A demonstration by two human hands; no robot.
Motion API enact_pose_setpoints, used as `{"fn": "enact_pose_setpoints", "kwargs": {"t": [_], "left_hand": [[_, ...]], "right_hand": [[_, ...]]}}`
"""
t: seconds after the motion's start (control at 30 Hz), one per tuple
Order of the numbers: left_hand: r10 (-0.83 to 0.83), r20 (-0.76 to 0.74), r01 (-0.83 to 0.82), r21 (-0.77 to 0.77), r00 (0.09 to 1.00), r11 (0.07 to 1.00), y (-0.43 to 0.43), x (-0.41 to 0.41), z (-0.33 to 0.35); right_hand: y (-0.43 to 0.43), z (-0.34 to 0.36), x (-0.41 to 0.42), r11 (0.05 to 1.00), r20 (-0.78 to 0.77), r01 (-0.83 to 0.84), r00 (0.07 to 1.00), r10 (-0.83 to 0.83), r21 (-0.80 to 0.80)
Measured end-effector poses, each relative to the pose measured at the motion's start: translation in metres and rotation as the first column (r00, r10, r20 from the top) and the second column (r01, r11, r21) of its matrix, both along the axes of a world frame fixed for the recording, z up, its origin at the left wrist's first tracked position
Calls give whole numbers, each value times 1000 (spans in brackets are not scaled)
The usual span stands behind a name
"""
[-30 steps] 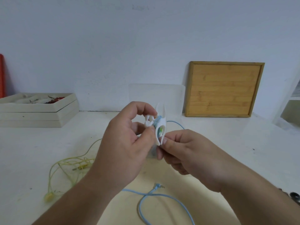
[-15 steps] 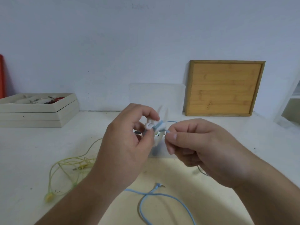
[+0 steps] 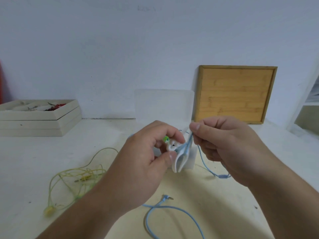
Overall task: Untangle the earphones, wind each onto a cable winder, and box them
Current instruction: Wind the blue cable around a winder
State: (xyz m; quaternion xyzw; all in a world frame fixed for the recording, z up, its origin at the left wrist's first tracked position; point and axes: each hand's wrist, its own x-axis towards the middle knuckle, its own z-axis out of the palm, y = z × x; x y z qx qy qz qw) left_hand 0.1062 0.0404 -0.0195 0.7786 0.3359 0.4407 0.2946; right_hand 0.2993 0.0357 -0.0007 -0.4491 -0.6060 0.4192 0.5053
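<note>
My left hand pinches a white cable winder with the white earbuds of the blue earphones pressed against it. A few turns of blue cable cross the winder's middle. My right hand grips the blue cable just right of the winder and holds it up taut. The rest of the blue cable trails down to the table, where its plug lies in a loop in front of me. A tangled yellow earphone lies on the table at the left.
A clear plastic box stands behind my hands near the wall. A wooden tray leans on the wall at the right. Stacked beige boxes with small items sit at the far left. A white shelf is at the right edge.
My right hand let go of the winder, took the blue cable and rose up and to the right, carrying the cable over the winder. The winder has turned in my left hand.
</note>
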Motion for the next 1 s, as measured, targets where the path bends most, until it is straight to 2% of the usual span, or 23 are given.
{"fn": "enact_pose_setpoints", "kwargs": {"t": [0.1, 0.17, 0.33, 0.43, 0.5, 0.6, 0.83, 1.0], "left_hand": [[15, -82, -19, -49, 997, 999, 0, 0, -3], [3, -83, -11, -97, 997, 995, -1, 0, -3], [-107, 95, 125, -210, 990, 970, -1, 2, 3], [-108, 233, 163, -231, 966, 959, 1, 3, 4], [-34, 307, 105, -218, 951, 970, 2, 4, 3], [109, 311, -51, -190, 944, 980, 5, 4, 2], [242, 326, -190, -183, 914, 965, 6, 2, 2], [316, 332, -273, -171, 889, 947, 11, -2, 1]], "right_hand": [[0, 3, 3, 995, 63, 93, 993, -96, 46], [2, 2, 6, 986, 66, 157, 985, -161, 55], [9, -6, 3, 979, 86, 204, 975, -203, -6], [13, -16, -6, 977, 188, 205, 964, -191, -60], [13, -23, -15, 985, 280, 147, 953, -116, -93], [8, -29, -29, 992, 335, 5, 942, 38, -125], [3, -26, -30, 972, 202, -176, 958, 205, -153], [-2, -21, -30, 938, 230, -320, 911, 344, -135]]}}
